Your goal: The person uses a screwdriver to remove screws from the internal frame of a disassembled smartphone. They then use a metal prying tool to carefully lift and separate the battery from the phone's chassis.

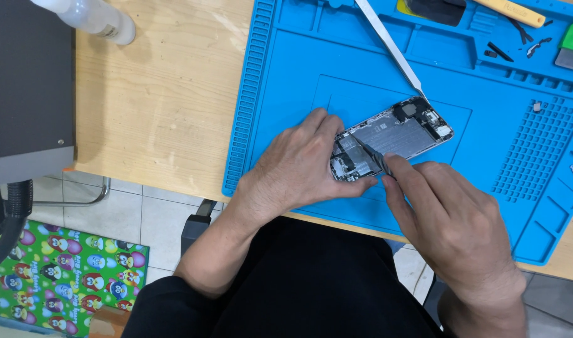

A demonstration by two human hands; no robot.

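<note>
Our left hand (299,164) clamped the phone (393,138) at its seven o'clock end. Our right hand (452,219) pinched a tool (377,158) onto it.

There is one view only, taken from a camera worn on the person's head and aimed steeply downward and forward over the lap. It sits close: both forearms enter from the bottom edge, the left hand (299,166) and right hand (452,225) fill the lower middle, and the opened phone (393,138) lies almost at the centre. The frame is rolled slightly, so the near edge of the wooden surface (155,106) runs on a slant from left down to right. The blue work mat (486,144) is cut off at the top and right edges, and tiled floor (123,219) shows at lower left, below the surface's edge.
</note>
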